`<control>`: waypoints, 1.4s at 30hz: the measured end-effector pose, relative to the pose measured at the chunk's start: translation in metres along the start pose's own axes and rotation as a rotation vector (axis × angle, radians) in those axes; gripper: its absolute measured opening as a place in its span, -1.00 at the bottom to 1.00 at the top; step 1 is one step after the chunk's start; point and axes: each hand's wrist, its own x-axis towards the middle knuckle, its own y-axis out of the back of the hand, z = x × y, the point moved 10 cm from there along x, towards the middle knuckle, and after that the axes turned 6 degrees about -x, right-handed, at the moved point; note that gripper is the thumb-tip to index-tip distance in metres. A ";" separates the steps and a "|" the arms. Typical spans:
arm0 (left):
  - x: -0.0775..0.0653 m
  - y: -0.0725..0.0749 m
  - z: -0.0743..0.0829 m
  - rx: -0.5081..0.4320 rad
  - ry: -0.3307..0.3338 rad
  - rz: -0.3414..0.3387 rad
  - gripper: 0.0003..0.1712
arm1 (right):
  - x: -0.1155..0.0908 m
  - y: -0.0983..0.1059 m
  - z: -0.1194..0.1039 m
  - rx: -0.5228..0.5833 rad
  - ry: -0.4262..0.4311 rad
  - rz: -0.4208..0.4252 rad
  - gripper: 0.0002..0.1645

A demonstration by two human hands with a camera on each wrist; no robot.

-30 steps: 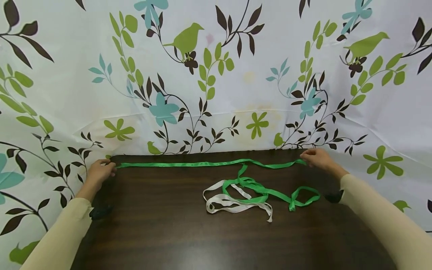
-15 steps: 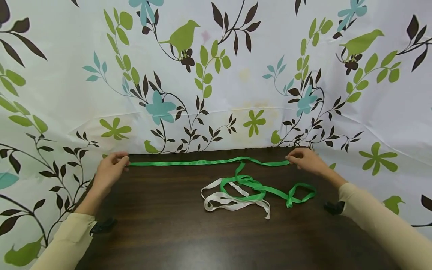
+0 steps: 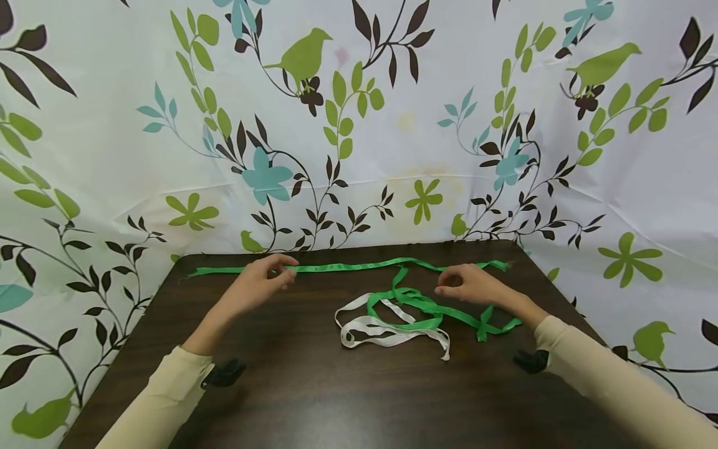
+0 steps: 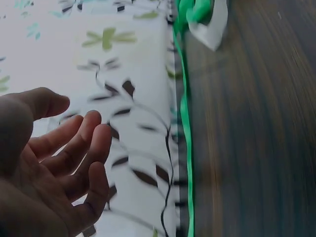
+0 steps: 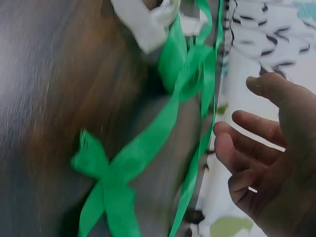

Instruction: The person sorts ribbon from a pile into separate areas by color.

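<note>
head view: left hand [image 3: 257,284] and right hand [image 3: 471,285] hover relaxed, empty, well apart. a green ribbon [image 3: 336,267] skirts the worktop [image 3: 314,399] along its far edge; tangled ribbons [image 3: 415,325] lie nearer, well inside the left edge.

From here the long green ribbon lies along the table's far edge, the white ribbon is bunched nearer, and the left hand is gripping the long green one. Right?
Not the grip: the left hand is holding nothing. The left wrist view shows the long green ribbon lying apart from it. The rest stands.
</note>
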 end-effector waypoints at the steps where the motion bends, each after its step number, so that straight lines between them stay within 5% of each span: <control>1: 0.003 -0.007 0.005 -0.004 -0.021 -0.015 -0.61 | 0.002 -0.002 -0.005 -0.017 0.014 -0.001 -0.73; 11: 0.021 -0.062 0.024 -0.068 -0.109 -0.106 -0.74 | 0.012 -0.030 -0.023 -0.044 0.024 -0.045 -0.63; 19: 0.021 -0.070 0.027 -0.064 -0.124 -0.121 -0.74 | 0.002 -0.041 -0.007 -0.056 -0.054 -0.093 -0.58; 27: 0.020 -0.082 0.028 -0.057 -0.126 -0.157 -0.73 | -0.002 -0.047 -0.010 0.020 0.000 -0.110 -0.82; 36: 0.012 -0.100 0.015 -0.048 -0.136 -0.204 -0.73 | -0.013 -0.054 -0.034 0.077 0.079 -0.177 -0.95; 42: 0.009 -0.114 0.026 -0.051 -0.156 -0.236 -0.74 | -0.019 -0.045 -0.058 0.052 0.128 -0.193 -0.92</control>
